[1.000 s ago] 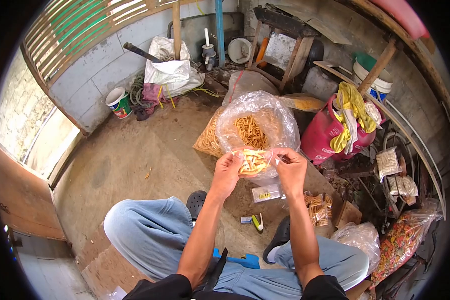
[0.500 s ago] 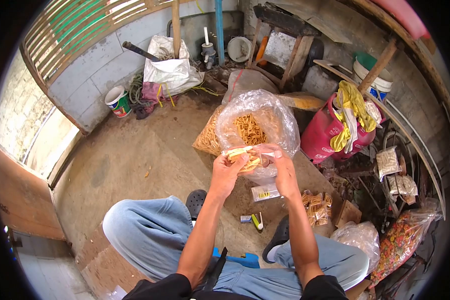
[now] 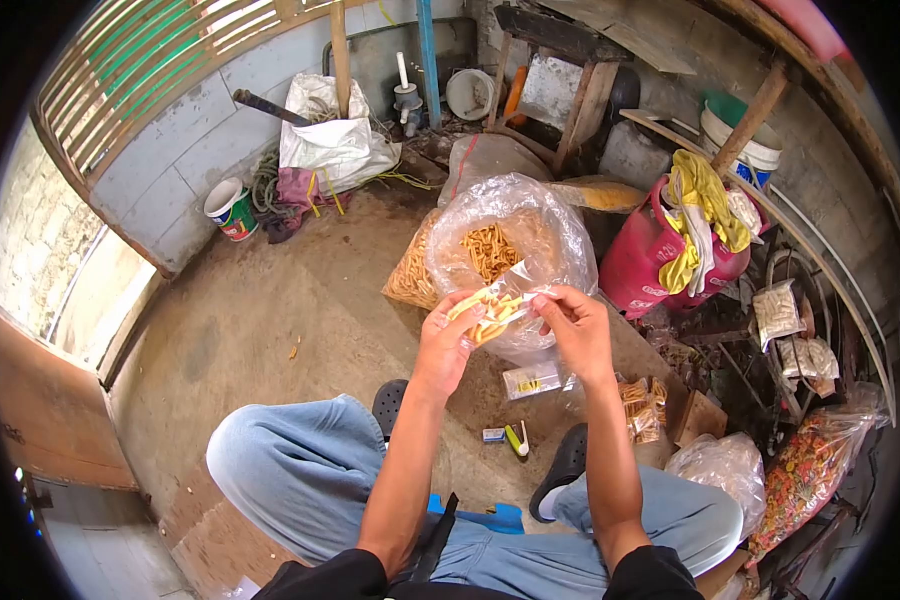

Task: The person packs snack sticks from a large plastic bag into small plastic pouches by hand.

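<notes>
A small clear bag of yellow stick snacks (image 3: pixel 493 312) is held up between my two hands. My left hand (image 3: pixel 447 342) is closed round its filled end, thumb on top. The fingers of my right hand (image 3: pixel 575 330) pinch the bag's loose plastic edge on the other side. Just beyond my hands stands a large open clear bag (image 3: pixel 560 235) with brown stick snacks (image 3: pixel 490 252) inside. On the floor below lie a flat clear packet (image 3: pixel 532 380), a small blue-and-white box (image 3: pixel 493 435) and a green stapler-like tool (image 3: pixel 515 440).
Filled snack packets (image 3: pixel 642 408) lie right of my right forearm. Farther right are a red container (image 3: pixel 630 262) with yellow cloths, a crumpled clear bag (image 3: pixel 722 470) and a bag of colourful pieces (image 3: pixel 810 470). A white bucket (image 3: pixel 232 210) and a white sack (image 3: pixel 340 152) stand at the back left.
The small bag has tilted, its plastic edge now stretched up and to the right. My right hand has turned and pinches that edge. The camera view has shifted slightly.
</notes>
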A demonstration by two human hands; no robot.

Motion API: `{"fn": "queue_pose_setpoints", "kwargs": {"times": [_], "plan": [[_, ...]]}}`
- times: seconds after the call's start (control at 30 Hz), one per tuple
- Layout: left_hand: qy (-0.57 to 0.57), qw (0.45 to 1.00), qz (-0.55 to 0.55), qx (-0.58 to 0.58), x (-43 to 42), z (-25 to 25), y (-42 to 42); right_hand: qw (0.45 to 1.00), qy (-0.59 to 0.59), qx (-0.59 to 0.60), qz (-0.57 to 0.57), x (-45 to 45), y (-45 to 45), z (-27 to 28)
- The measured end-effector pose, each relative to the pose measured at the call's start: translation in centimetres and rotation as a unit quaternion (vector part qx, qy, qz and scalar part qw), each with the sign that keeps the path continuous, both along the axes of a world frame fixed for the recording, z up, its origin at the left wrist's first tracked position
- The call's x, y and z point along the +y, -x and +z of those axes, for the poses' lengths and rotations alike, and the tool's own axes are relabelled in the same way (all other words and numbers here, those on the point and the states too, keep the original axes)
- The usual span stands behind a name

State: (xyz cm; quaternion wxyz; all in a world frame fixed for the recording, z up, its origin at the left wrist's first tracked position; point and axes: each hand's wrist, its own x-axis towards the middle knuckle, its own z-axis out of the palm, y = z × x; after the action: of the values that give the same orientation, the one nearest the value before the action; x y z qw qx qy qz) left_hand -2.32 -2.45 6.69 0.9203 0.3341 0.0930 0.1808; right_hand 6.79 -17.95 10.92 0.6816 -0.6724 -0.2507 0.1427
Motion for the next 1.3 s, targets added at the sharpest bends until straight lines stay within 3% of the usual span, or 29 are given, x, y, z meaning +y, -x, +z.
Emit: {"fn": "queue_pose_setpoints", "kwargs": {"times": [0.2,0.4,0.5,0.63,0.73,0.83,0.9,1.03,1.13,1.23,1.3], "plan": [[-0.090,0.986,-0.139,0.037,0.8,0.4,0.6,0.998,-0.065,0.016,0.010,-0.2,-0.1,0.1],[-0.246,0.962,-0.108,0.044,-0.9,0.6,0.1,0.996,-0.053,0.005,0.074,-0.2,0.2,0.0],[-0.248,0.961,-0.080,0.092,-1.5,0.9,0.0,0.995,0.004,-0.016,0.095,-0.9,0.0,0.5],[-0.254,0.961,-0.083,0.070,-1.6,1.5,0.1,0.996,-0.012,-0.029,0.079,-1.3,-0.7,-0.2],[-0.260,0.957,-0.105,0.079,-1.6,1.4,0.2,0.993,0.046,-0.075,0.079,-1.4,-0.7,0.5],[-0.290,0.951,-0.090,0.060,-2.0,0.8,0.0,0.991,0.085,-0.056,0.092,-1.7,-1.0,0.4],[-0.364,0.924,-0.084,0.085,-1.8,0.2,-0.1,0.984,0.098,-0.123,0.085,-2.0,-1.7,-0.1],[-0.412,0.899,-0.094,0.113,-1.6,0.3,0.2,0.979,0.165,-0.094,0.073,-2.3,-1.5,0.4],[-0.357,0.922,-0.115,0.092,-1.2,0.1,0.2,0.979,0.182,-0.028,0.085,-1.7,-1.2,0.5],[-0.375,0.914,-0.126,0.088,-1.2,-0.5,0.0,0.993,0.087,0.055,0.049,-0.6,-0.7,-0.1],[-0.349,0.932,-0.063,0.079,-1.6,-1.2,-0.5,0.993,-0.038,0.110,-0.020,0.1,-0.4,-0.4]]}}
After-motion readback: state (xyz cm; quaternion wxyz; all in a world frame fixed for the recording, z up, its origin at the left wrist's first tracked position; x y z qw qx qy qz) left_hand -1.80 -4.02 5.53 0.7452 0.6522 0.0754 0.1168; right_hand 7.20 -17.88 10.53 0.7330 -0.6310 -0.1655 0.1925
